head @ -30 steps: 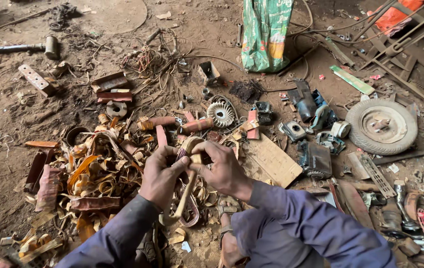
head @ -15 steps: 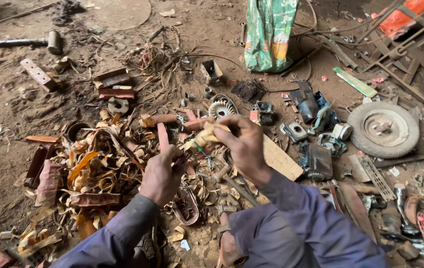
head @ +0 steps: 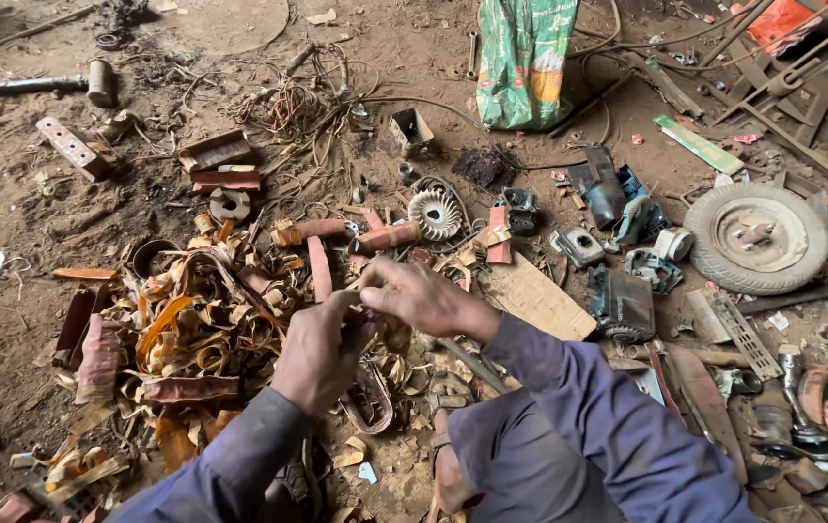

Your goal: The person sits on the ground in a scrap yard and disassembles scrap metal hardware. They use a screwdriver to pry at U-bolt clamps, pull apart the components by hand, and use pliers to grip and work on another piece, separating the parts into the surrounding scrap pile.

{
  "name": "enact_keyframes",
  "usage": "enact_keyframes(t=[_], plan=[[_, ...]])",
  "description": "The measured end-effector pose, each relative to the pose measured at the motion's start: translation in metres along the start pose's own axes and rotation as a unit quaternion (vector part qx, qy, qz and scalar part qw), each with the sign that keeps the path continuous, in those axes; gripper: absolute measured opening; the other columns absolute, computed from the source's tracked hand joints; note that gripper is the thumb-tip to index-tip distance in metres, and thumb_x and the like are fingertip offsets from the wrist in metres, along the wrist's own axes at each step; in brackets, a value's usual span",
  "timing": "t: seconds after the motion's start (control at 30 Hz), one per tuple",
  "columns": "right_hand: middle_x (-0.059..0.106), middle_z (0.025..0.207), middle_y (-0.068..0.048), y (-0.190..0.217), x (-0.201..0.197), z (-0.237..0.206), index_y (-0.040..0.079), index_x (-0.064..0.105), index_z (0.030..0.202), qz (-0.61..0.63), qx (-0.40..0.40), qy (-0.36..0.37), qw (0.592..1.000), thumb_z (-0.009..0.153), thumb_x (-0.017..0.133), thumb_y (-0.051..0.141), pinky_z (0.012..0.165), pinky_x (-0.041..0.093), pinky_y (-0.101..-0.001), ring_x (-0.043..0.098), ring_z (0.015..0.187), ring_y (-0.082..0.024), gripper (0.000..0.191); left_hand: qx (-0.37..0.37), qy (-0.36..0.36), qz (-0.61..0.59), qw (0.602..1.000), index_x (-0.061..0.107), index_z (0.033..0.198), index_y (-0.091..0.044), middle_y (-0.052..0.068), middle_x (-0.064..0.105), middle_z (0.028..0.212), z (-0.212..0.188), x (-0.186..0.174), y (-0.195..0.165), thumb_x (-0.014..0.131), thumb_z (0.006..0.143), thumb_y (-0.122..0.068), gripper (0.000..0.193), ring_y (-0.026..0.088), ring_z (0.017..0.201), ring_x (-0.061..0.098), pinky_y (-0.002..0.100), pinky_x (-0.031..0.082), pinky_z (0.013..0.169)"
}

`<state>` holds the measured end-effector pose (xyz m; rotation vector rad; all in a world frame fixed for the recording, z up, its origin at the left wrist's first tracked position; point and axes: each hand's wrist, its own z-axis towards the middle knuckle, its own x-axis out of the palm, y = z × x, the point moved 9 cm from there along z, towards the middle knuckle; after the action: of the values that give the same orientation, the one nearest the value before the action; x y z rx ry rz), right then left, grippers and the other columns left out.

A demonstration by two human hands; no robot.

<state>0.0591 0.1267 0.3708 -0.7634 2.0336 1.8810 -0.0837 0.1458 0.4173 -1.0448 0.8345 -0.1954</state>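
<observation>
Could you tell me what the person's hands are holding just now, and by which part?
Both hands, left hand and right hand, close on a small scrap piece between them; which part cannot be told.

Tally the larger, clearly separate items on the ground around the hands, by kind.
Small grey rubber-tyred wheel: 1
Green printed plastic sack: 1
White toothed fan disc: 1
Flat tan wooden board: 1
Dark metal pipe: 1
Hands, left hand and right hand, both closed on a small scrap piece: 2
Total: 7
</observation>
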Motion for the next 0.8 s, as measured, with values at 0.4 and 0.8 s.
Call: enact_keyframes(t=[0.4, 0.8], plan=[[0.063, 0.12, -0.016, 0.119, -0.01, -0.06, 0.003, 0.061, 0.138, -0.36, -0.223, -0.275, 0.863, 0.085, 0.079, 0.028, 0.086, 0.06, -0.0415, 0.067, 0.104, -0.033, 0.061, -0.274, -0.011, -0.403, 0.873, 0.065, 0.125, -0.001, 0.009, 0.073, 0.085, -0.008, 0.015, 0.041, 0.063, 0.094, -0.008, 0.031, 0.012, 0.063, 0.064, 0.027, 0.048, 0.05], [0.08, 0.084, -0.006, 0.032, -0.059, -0.047, 0.007, 0.081, 0.103, 0.054, 0.024, -0.239, 0.969, 0.093, 0.073, 0.01, 0.048, 0.053, -0.0281, 0.067, 0.06, -0.012, 0.013, -0.038, 0.064, 0.001, 0.997, 0.072, 0.116, -0.005, 0.013, 0.078, 0.097, 0.001, 0.005, 0.002, 0.063, 0.091, -0.006, 0.027, 0.023, 0.075, 0.076, 0.039, 0.061, 0.068]])
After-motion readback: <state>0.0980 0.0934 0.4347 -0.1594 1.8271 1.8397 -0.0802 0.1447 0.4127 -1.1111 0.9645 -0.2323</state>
